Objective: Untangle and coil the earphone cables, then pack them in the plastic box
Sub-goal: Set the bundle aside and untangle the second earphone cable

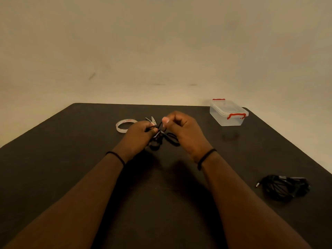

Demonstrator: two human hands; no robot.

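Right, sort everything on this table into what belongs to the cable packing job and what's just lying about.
Part of the job:
- black earphone cable, held between left hand and right hand
- second cable bundle, lying at the right
- plastic box, lid on

Possibly just lying about:
- tape roll
- scissors, partly hidden

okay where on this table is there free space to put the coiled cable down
Bare tabletop lies between the plastic box and the second cable bundle, and at the near left below the tape roll. It is crowded mid-table, where both hands hold the cable beside the tape and scissors.
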